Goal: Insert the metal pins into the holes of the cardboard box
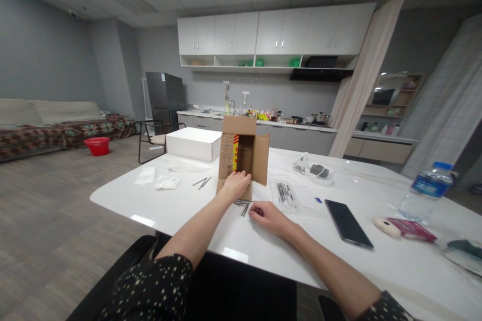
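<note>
An upended cardboard box (227, 158) faces me on the white table, its flaps spread and a yellow and red strip inside its mouth. My left hand (236, 184) reaches over the lower front flap, fingers bent down and closed on the box at its opening; the fingertips are partly hidden. Just right of the flap, my right hand (268, 216) rests low on the tabletop with curled fingers. Thumb and forefinger pinch what looks like the end of a thin metal nail. Loose nails (244, 209) lie beside these fingers. More nails (203, 183) lie left of the box.
Behind the box stands a white carton (194, 144). Crumpled tissues (167, 182) lie left. To the right are a clear tray of dark metal pieces (286, 194), a black phone (348, 223), a pink packet (412, 229), a water bottle (429, 193) and a white-cased item (318, 171).
</note>
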Demonstrator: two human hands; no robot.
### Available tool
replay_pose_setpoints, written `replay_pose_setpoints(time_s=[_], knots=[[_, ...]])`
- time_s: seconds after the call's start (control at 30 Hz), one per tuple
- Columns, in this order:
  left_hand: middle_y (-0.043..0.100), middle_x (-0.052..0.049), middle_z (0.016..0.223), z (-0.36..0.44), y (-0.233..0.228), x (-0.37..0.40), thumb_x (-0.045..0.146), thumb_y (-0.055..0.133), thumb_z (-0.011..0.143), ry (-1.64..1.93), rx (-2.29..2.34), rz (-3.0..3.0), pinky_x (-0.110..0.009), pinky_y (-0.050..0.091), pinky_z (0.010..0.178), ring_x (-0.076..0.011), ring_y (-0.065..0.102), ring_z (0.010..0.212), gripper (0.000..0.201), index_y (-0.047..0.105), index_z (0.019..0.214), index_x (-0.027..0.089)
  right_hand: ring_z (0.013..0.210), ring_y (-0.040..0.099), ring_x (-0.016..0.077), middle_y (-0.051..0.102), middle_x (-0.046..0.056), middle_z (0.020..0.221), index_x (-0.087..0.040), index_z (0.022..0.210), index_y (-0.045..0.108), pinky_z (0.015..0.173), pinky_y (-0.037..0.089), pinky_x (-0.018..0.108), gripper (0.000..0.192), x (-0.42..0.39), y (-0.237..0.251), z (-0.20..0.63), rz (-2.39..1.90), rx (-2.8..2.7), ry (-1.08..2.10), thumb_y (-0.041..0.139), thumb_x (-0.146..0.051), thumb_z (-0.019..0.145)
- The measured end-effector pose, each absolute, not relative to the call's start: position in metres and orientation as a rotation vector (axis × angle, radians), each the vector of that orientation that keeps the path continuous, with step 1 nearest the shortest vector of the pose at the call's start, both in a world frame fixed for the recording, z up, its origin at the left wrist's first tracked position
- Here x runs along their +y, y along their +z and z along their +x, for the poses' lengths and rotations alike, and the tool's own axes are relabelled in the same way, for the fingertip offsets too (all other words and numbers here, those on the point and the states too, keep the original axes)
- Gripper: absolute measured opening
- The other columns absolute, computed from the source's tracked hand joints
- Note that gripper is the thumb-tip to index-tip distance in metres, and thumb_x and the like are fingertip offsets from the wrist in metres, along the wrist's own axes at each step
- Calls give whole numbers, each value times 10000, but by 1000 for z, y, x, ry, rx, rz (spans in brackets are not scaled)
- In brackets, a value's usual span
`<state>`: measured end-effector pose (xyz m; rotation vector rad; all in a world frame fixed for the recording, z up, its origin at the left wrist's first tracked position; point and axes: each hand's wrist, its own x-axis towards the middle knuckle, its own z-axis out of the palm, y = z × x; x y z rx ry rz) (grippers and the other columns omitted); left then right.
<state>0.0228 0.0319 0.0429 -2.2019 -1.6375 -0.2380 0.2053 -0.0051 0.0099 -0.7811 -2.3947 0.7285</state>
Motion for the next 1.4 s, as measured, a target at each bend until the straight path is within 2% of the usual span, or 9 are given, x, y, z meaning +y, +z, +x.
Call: replay_pose_setpoints(time_s=[0.4,0.7,0.97,1.13,1.3,1.4], knots=[[604,-142,1026,31,61,18,139,416,876,-296,-1809,-2277,-354,490,806,-257,657,945,247,592,1049,142,587,521,125,635,-1,659,-155,804,678,563,373,236,177,-6,12,206,-778,-2394,739,511,-212,822],[632,-120,1015,19,53,18,168,423,884,-318,-1877,-2219,-350,486,767,-243,661,910,208,581,1019,177,585,499,114,612,-11,647,-154,801,676,562,359,226,175,-5,10,207,-785,-2408,720,511,-210,820],[635,-55,984,21,65,12,222,447,877,-603,-1849,-2174,-308,455,718,-198,638,839,151,574,958,216,597,520,123,634,2,664,-153,811,682,564,365,230,175,-8,13,206,-803,-2402,726,520,-216,820],[631,-18,931,14,48,5,218,462,856,-902,-1761,-2260,-258,443,678,-151,611,801,120,568,911,222,598,520,123,634,-1,661,-156,802,681,568,368,229,167,-8,14,206,-805,-2397,726,524,-214,816],[633,-20,858,3,17,-4,174,472,832,-947,-1717,-2400,-270,464,721,-151,599,776,113,580,844,203,600,514,121,627,-6,663,-155,801,673,564,360,227,163,-8,14,206,-784,-2395,738,520,-210,816],[642,-28,868,-1,5,-8,127,472,804,-996,-1700,-2394,-280,470,760,-161,603,833,133,583,834,195,600,505,117,620,-9,660,-155,802,668,566,360,225,160,-7,13,206,-786,-2394,747,524,-222,821]])
